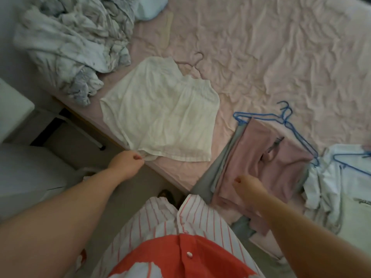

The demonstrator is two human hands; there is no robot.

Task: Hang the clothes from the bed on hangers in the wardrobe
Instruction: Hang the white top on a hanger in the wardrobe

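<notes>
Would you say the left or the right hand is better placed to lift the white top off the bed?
The left hand, I think: it already pinches the near hem corner of the white top. The right hand is curled over the pink folded garment, apart from the top.

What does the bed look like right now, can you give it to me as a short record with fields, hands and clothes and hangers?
left hand: left hand pinches the near corner of the white top
right hand: right hand curled over the pink garment; grip unclear
white top: spread flat at the bed edge
pink garment: folded, on grey fabric
blue hangers: blue hangers lie at the pink garment's far edge
pale hanger: pale hanger beyond the white top
bedding pile: crumpled bedding pile at far left
</notes>
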